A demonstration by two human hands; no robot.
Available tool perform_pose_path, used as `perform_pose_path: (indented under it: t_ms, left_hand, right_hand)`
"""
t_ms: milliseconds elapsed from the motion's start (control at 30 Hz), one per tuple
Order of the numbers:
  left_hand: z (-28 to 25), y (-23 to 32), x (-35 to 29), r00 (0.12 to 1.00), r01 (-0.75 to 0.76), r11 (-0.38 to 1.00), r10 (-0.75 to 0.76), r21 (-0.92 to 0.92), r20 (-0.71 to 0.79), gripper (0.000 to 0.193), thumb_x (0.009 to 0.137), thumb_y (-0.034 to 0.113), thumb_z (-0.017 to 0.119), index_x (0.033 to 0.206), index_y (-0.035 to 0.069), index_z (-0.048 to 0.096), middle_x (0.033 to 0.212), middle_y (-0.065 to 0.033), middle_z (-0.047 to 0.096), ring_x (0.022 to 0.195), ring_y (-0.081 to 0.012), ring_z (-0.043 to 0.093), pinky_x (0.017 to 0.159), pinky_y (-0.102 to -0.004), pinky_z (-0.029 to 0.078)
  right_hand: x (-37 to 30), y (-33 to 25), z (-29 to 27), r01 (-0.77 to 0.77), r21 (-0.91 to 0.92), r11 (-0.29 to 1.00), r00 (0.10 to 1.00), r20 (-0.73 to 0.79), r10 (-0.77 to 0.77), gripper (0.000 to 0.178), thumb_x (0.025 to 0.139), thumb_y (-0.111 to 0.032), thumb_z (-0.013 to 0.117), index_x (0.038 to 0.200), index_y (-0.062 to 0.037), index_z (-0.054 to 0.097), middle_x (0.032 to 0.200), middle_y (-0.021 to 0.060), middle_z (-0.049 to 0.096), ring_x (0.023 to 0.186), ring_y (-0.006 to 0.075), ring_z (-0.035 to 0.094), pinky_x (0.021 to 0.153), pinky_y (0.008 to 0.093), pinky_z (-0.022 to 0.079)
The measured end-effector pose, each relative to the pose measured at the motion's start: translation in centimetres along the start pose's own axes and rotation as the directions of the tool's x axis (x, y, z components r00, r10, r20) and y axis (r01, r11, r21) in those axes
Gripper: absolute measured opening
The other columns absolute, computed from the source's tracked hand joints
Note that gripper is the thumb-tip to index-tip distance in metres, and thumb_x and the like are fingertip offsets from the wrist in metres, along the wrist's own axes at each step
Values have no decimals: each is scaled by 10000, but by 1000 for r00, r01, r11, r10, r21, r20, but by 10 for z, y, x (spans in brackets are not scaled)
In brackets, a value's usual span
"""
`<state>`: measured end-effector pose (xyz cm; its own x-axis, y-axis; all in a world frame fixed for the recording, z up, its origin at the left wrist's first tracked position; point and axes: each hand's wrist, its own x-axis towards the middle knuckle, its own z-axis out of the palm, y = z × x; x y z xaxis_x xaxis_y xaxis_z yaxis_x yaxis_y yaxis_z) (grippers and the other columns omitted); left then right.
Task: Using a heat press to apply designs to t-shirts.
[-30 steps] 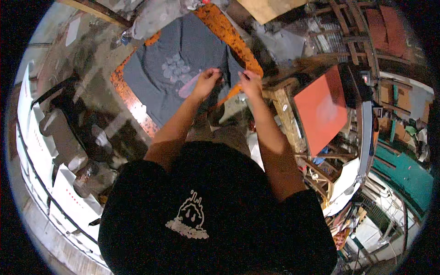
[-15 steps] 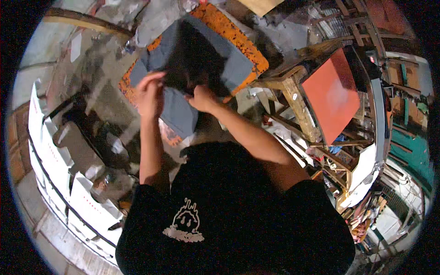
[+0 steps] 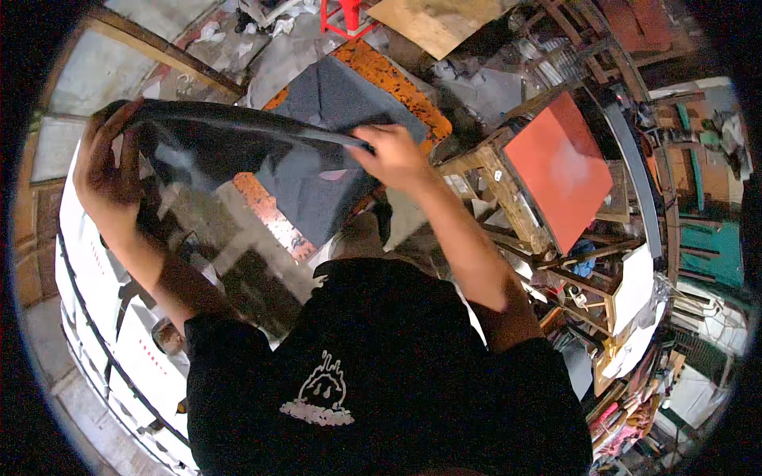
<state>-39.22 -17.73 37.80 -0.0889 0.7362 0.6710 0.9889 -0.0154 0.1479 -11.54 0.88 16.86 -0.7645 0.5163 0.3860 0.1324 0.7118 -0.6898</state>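
A dark grey, cloth-like sheet (image 3: 214,135) is stretched in the air between my two hands, its top edge taut and the rest hanging in folds. At the far left, my left hand (image 3: 111,174) is closed on one end of that sheet, fingers curled over its corner. My right hand (image 3: 393,159) pinches the other end near the middle of the view. Below the sheet is a worn orange tabletop (image 3: 266,206) with chipped dark spots. Flat dark grey material (image 3: 357,95) covers much of its middle. The raised sheet hides part of the tabletop.
To the right stands a wooden frame bench (image 3: 512,190) with a flat orange-red panel (image 3: 563,170) on top. White sheets or bags (image 3: 143,341) line the lower left. A red stool (image 3: 349,20) and a tan board (image 3: 440,24) are at the far side. Scrap clutters the lower right.
My hands were close together over the tabletop, the left one loosely raised. Now they are wide apart, the left far to the left and the right slightly rightward, with the sheet pulled out between them.
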Motion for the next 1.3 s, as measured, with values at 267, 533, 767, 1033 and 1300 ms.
perform_pose_path:
  t_ms: [267, 533, 767, 1033, 1300]
  left_hand:
    - [10, 80, 26, 992, 56, 952, -19, -302, 125, 127, 910, -9, 601, 1016, -48, 660, 1004, -115, 640, 939, -205, 615, 871, -273, 459]
    - [70, 181, -4, 916, 325, 683, -57, -654, 396, 128, 932, 67, 625, 974, -30, 697, 907, -60, 670, 708, -65, 592, 529, -195, 416]
    - [70, 213, 56, 951, 213, 423, 118, -881, 286, 145, 915, 85, 653, 981, -42, 672, 804, -83, 676, 620, -126, 657, 455, -215, 447]
    - [139, 307, 193, 682, 259, 600, 442, -757, 583, 232, 902, 209, 701, 1000, 2, 662, 708, -27, 640, 473, -69, 568, 392, -201, 406]
    - [319, 360, 279, 540, 401, 505, 544, -765, 642, 210, 907, 164, 693, 1044, 7, 668, 917, -100, 701, 768, -127, 681, 647, -208, 529]
  right_hand:
    - [-179, -33, -185, -349, -204, 915, 924, -236, 300, 237, 763, -193, 776, 860, -11, 660, 732, 150, 637, 629, 285, 623, 604, 358, 493]
    - [-340, -144, -284, -553, -427, 716, 828, -377, 415, 196, 752, -93, 788, 813, 24, 644, 711, 142, 566, 624, 296, 579, 557, 358, 441]
    - [-410, -237, -324, -616, -273, 739, 588, -783, 201, 204, 773, -43, 786, 700, 24, 609, 766, 67, 607, 755, 161, 610, 646, 272, 511]
    - [-381, -206, -418, -723, -60, 688, 459, -786, 414, 244, 879, -201, 736, 774, 0, 647, 650, -10, 554, 617, 70, 511, 539, 247, 399]
    - [-364, -84, -503, -855, -19, 519, 367, -729, 577, 223, 866, -221, 731, 906, -2, 712, 628, 29, 608, 444, 100, 487, 388, 275, 365]
